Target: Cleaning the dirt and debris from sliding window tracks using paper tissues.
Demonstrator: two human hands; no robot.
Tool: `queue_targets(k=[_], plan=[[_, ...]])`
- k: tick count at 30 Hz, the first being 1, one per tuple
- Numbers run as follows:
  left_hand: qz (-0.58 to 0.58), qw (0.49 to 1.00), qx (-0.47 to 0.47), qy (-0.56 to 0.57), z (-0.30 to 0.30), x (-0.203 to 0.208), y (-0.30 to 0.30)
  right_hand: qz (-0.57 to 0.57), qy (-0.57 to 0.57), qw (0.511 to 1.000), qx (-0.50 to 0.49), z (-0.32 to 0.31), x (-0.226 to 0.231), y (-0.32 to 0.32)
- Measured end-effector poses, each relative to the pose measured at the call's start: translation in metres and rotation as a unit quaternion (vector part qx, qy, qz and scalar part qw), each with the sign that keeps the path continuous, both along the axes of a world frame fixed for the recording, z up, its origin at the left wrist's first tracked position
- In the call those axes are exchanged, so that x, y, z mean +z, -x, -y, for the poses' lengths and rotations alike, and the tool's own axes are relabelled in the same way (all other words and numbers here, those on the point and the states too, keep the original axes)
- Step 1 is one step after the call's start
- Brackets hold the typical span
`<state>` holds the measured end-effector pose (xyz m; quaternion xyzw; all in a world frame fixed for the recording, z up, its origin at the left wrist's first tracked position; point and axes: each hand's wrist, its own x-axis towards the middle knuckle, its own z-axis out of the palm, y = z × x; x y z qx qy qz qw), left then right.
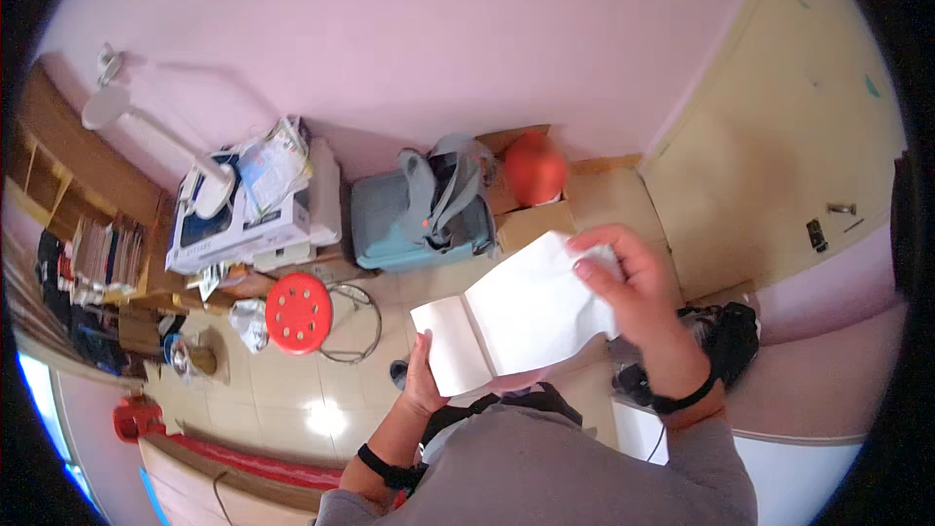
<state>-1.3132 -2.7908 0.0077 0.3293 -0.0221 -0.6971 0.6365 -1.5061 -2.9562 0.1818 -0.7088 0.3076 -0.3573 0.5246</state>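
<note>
In front of my body I hold a blank white paper (531, 307) spread between both hands. A crease or spine divides it into a narrow left panel and a wider right one; I cannot tell whether it is a booklet or one folded sheet. My left hand (423, 380) grips the lower left edge, thumb on top. At the upper right corner, my right hand (628, 282) pinches the paper between thumb and fingers. That right side looks slightly bent. Both wrists wear dark bands.
A red round stool (299, 313) stands on the tiled floor, left of the paper. Beyond are a grey-blue backpack (390, 219), a cardboard box (536, 225) with a red ball (535, 169), and a white lamp (207, 190) on stacked boxes. A door (779, 136) is at right.
</note>
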Motion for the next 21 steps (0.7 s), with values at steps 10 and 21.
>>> queue_targets(k=[10, 21], plan=[[-0.02, 0.997, 0.073, -0.015, -0.098, -0.011, -0.006, -0.011, 0.056, 0.998, -0.038, 0.009, 0.072, 0.027], [0.037, 0.998, 0.041, -0.044, -0.119, -0.012, -0.061, -0.133, 0.107, 0.979, -0.111, 0.021, 0.129, 0.054]])
